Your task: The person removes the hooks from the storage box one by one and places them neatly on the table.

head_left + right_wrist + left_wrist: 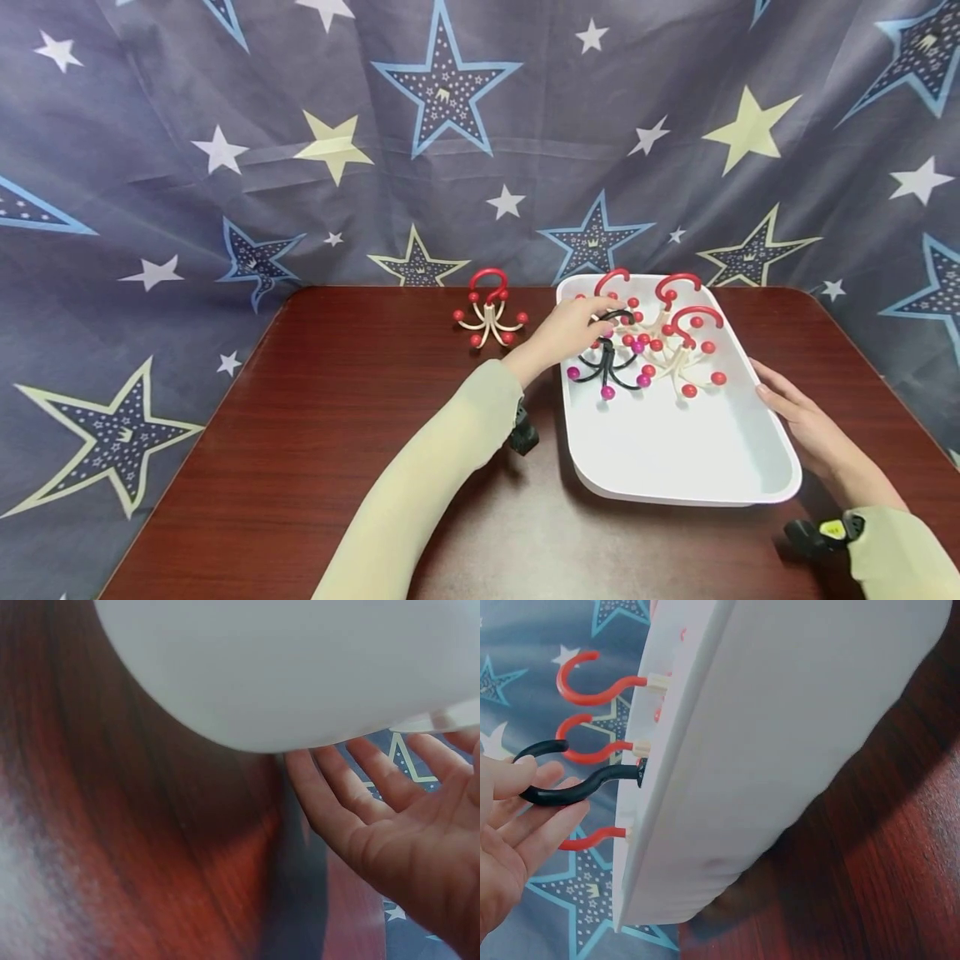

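Note:
My left hand (pixel 567 327) grips the black curved top of a hook hanger (pixel 607 360) whose black arms end in magenta balls. This hanger is upright inside the white tray (pixel 675 458), toward its left side. In the left wrist view, my thumb and fingers close round its black hook (pixel 562 795). At the tray's right wall is my right hand (pixel 813 433), thumb on the rim and fingers along the outside. In the right wrist view, the fingertips (pixel 296 761) are partly hidden by the tray (pixel 285 675).
Several cream hangers with red hooks and red balls, such as one hanger (pixel 681 358), stand in the tray's far half. Another red-and-cream hanger (pixel 490 321) stands on the brown table (pixel 337 417), left of the tray. A star-patterned cloth (pixel 262 125) hangs behind.

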Available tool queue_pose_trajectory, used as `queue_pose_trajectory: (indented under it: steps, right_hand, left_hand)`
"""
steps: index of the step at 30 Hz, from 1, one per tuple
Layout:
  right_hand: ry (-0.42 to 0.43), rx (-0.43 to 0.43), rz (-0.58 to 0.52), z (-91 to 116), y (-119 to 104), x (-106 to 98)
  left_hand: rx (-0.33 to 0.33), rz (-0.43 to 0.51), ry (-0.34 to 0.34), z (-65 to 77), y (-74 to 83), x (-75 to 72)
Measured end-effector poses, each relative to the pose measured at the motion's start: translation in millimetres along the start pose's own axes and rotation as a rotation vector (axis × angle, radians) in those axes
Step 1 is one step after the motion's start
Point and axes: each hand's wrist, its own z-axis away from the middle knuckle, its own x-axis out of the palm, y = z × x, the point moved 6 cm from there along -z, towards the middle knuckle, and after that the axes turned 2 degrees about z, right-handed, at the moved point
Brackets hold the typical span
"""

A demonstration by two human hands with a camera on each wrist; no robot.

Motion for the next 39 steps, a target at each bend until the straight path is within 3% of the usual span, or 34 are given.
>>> queue_pose_trajectory:
  steps: [3, 6, 11, 18, 30, 39]
  right_hand:
    - [0.006, 0.002, 0.005, 1, 0, 0]
    - [0.001, -0.007, -0.004, 2, -1, 0]
    - [-0.001, 0.002, -0.007, 3, -1, 0]
    - [0.012, 0.010, 0.031, 2, -1, 0]
    - [0.002, -0.026, 0.007, -1, -2, 2]
    - [0.019, -0.008, 0.023, -2, -1, 1]
  left_hand:
    - [0.005, 0.048, 0.015, -0.2, 4.3, -3.6]
    - [0.033, 0.088, 0.072, 0.6, 11.2, -14.4]
    - [0.052, 0.121, 0.168, 5.9, 20.4, -43.3]
    - [0.056, 0.155, 0.217, 19.0, 19.9, -83.6]
    - [0.067, 0.163, 0.348, 48.4, 3.0, -151.4]
    - [0.029, 0.141, 0.459, 75.4, -27.0, -198.3]
